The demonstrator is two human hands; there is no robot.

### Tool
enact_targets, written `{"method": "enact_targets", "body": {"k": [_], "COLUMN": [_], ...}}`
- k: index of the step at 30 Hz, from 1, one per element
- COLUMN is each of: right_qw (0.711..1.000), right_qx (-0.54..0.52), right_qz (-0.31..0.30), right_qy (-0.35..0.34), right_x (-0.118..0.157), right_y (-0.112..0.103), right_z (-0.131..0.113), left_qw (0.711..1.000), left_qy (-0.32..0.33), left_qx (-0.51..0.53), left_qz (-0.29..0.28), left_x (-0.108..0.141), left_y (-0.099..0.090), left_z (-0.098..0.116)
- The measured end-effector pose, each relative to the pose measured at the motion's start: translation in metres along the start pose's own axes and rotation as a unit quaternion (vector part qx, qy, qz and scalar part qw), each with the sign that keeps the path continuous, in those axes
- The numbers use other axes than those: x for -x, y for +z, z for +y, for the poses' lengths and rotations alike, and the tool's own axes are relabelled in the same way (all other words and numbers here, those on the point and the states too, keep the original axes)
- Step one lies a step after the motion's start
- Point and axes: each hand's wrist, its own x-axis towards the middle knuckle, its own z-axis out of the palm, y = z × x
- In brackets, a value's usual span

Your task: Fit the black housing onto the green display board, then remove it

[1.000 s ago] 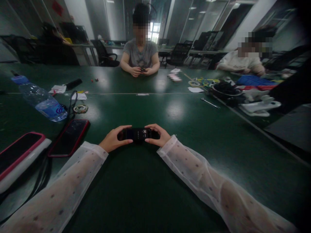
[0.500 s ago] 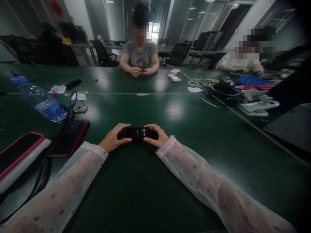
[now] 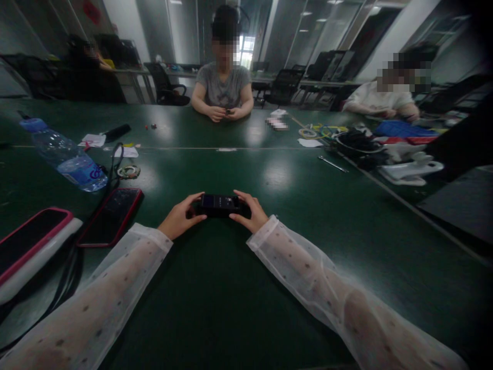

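The left hand [image 3: 177, 219] and the right hand [image 3: 248, 211] both hold a small black device [image 3: 219, 204]. It sits between them, just above the dark green tabletop [image 3: 239, 288], in the middle and close to the person. The left hand is curled around the left end, with its thumb on the near edge. The right hand is curled around the right end, with its fingers over the top. The device is flat and wide, and its top has a dim, shiny face.

Both arms wear thin white sleeves with little dots.

To the left, a phone in a red case [image 3: 111, 216] lies flat on the tabletop. Further left is another flat device with a pink edge [image 3: 29, 244], resting on something white. A water bottle [image 3: 63, 156] with a blue cap lies on its side behind them. Near the bottle are a black cord and a small ring of beads [image 3: 128, 171].

Across the tabletop sits a person in a grey shirt [image 3: 223, 90], with both hands close together around something small. On the right, another person in white [image 3: 379, 100] sits near a pile of things: black cables, a blue bag and some white parts. A thin metal tool [image 3: 333, 164] lies on the tabletop near that pile.
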Motion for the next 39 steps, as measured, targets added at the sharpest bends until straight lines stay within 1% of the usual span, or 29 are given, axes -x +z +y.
{"method": "enact_targets", "body": {"k": [4, 8, 14, 17, 20, 24, 26, 28, 32, 39], "right_qw": [1.000, 0.998, 0.994, 0.986, 0.975, 0.960, 0.953, 0.949, 0.946, 0.950], "right_qx": [-0.001, -0.057, -0.108, -0.153, -0.186, -0.172, -0.156, -0.144, -0.132, -0.112], "right_qz": [-0.006, -0.004, 0.025, 0.061, 0.118, 0.222, 0.255, 0.273, 0.283, 0.274], "right_qy": [-0.012, -0.015, -0.023, -0.023, -0.014, 0.020, 0.039, 0.058, 0.081, 0.098], "right_x": [-0.001, -0.002, -0.001, -0.001, -0.001, -0.004, -0.005, -0.006, -0.005, -0.004], "right_y": [-0.001, 0.001, 0.004, 0.003, 0.000, -0.001, 0.000, 0.001, 0.002, 0.002], "right_z": [-0.002, -0.001, 0.002, -0.002, -0.005, 0.001, 0.008, 0.014, 0.018, 0.019], "left_qw": [1.000, 1.000, 1.000, 1.000, 1.000, 1.000, 1.000, 1.000, 1.000, 0.999], "left_qy": [0.010, 0.009, 0.000, -0.011, -0.012, 0.002, 0.004, 0.004, -0.002, -0.013], "left_qx": [0.000, -0.006, -0.013, -0.004, 0.009, 0.009, 0.008, 0.006, -0.001, -0.016], "left_qz": [0.005, 0.001, 0.009, 0.010, 0.000, 0.004, 0.007, 0.010, 0.022, 0.032], "left_x": [0.000, 0.000, 0.000, -0.001, -0.001, 0.000, 0.000, 0.000, 0.000, 0.000], "left_y": [0.001, 0.000, 0.001, 0.000, -0.001, -0.002, -0.002, -0.001, 0.000, -0.001], "left_z": [-0.002, -0.002, -0.003, -0.003, 0.000, 0.003, 0.003, 0.002, 0.000, 0.001]}}
